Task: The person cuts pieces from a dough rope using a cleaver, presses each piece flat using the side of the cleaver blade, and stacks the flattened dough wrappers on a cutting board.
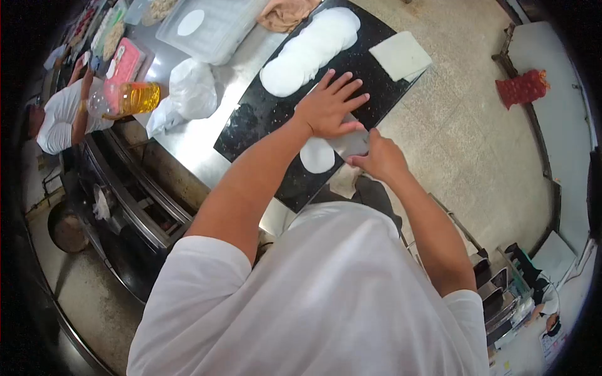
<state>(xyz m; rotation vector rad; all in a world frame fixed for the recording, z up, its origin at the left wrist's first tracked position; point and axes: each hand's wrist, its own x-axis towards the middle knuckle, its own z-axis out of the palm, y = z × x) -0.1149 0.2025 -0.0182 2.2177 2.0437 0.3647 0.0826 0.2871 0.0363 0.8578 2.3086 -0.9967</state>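
Observation:
My left hand [329, 109] lies flat with fingers spread on a broad metal blade [352, 143], over the black board [241, 128]. My right hand [384, 156] is closed on the blade's right end, at the board's edge; any handle is hidden in my grip. One thin round white dough wrapper [317, 155] lies just left of the blade. Further up the board, several overlapping round white wrappers [313, 50] form a row. What lies under the blade is hidden.
A pale square pad [401, 55] sits at the board's far right corner. On the steel table are a plastic bag [191, 88], a bottle of yellow oil [141, 97], a plastic container [210, 31] and a brown cloth [285, 14]. Another person [59, 122] stands at the left.

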